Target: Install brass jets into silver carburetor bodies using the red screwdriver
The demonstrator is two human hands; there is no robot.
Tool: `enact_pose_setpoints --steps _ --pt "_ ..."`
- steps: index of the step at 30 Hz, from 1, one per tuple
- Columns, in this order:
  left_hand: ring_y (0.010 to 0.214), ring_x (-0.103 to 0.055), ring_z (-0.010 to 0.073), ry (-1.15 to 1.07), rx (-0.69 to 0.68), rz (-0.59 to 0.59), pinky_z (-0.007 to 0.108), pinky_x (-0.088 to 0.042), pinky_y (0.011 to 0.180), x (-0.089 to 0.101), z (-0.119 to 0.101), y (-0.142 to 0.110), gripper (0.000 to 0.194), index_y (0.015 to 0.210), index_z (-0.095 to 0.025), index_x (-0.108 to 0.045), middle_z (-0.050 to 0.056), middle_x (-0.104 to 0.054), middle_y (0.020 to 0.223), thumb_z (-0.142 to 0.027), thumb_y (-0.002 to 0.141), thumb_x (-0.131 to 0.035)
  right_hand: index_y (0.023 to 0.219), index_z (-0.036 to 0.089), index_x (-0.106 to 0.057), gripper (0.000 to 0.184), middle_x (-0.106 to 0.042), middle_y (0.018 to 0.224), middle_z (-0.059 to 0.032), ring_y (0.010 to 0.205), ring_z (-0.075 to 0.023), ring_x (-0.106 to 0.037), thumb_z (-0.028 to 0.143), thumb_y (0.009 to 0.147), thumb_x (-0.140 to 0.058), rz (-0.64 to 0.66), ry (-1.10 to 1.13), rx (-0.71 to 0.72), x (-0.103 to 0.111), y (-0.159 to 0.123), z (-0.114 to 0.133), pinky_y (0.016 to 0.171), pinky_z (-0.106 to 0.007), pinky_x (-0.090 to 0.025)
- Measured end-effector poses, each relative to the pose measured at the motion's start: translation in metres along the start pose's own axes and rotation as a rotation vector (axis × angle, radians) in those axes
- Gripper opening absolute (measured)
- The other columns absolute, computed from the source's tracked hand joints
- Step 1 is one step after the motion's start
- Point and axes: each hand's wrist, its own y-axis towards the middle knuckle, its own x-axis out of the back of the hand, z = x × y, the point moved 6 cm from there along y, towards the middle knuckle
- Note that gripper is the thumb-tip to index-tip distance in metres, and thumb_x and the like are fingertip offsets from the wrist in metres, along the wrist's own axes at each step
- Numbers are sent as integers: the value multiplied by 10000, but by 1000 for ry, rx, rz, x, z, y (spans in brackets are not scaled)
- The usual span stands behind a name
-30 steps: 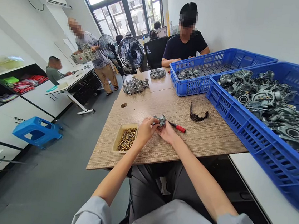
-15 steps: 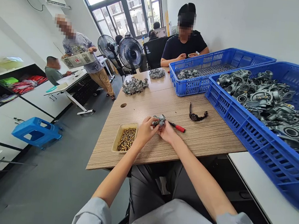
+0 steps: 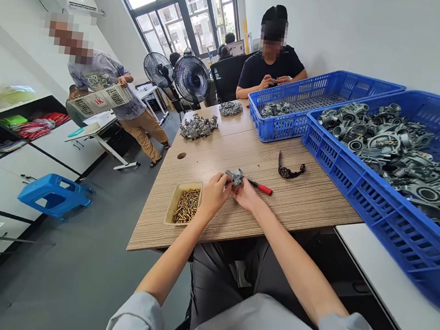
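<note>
the left hand [image 3: 213, 196] and right hand [image 3: 246, 195] had their fingers curled shut, gripping a small die-cast metal part [image 3: 236, 178] above the striped wood table [image 3: 298, 208]. a red-handled screwdriver [image 3: 262, 188] lay just right, a tray of brass screws [image 3: 186, 205] near left, a blue plastic crate of castings [image 3: 362, 170] right, and a white crate [image 3: 112, 97] with a red label far left.

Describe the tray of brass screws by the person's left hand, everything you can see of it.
A shallow rectangular tray, pale beige and card-like in look, with a low raised rim, lies flat on the wood-look table, towards the person's side. It holds a loose heap of brass-coloured screws, lying every which way. The person's left hand is right beside its right rim; whether they touch is hard to tell.
</note>
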Motion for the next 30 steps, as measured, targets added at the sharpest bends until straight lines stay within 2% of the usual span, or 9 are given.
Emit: enact_pose_setpoints --steps 3,6,11,14,19,30 --pt "1063 -691 215 23 7 -17 317 -510 879 1 -1 -1 105 1138 -252 -684 49 -735 1162 -332 1073 -665 990 246 -705 248 -784 795 -13 660 -146 -724 330 1150 -535 3 -3 3 0 0 0 648 -237 -645" --pt "1115 -687 227 51 9 5 316 -506 878 0 -3 -1 78 1132 -256 -691 61 -737 1177 -274 1076 -639 982 247 -706 248 -789 805 -14 659 -146 -726 334 1147 -542 9 -5 10 1 1 0 638 -233 -639" --pt "1101 -690 232 51 35 -4 314 -499 852 0 -3 -2 88 1125 -254 -688 62 -738 1173 -318 1079 -649 1038 260 -711 173 -790 806 -8 683 -164 -735 362 1121 -599 18 -11 21 1 2 0 661 -268 -653" --pt "1107 -690 231 66 14 10 314 -492 839 -1 -4 -3 88 1146 -254 -684 65 -738 1191 -287 1084 -631 1060 265 -714 191 -784 795 -7 689 -170 -735 369 1129 -570 16 -13 22 2 3 0 669 -280 -655" --pt "1089 -694 234 73 20 -4 316 -497 836 0 -3 -3 124 1142 -254 -684 68 -735 1184 -354 1092 -629 1074 273 -719 209 -786 801 -11 713 -182 -746 377 1132 -547 19 -19 21 2 3 -1 699 -306 -664" --pt "1109 -702 236 87 9 -6 317 -475 797 -1 -3 -3 113 1172 -257 -684 67 -739 1212 -311 1085 -635 1011 263 -687 226 -766 756 0 638 -152 -724 410 1134 -568 33 -37 19 1 5 -1 611 -252 -638"
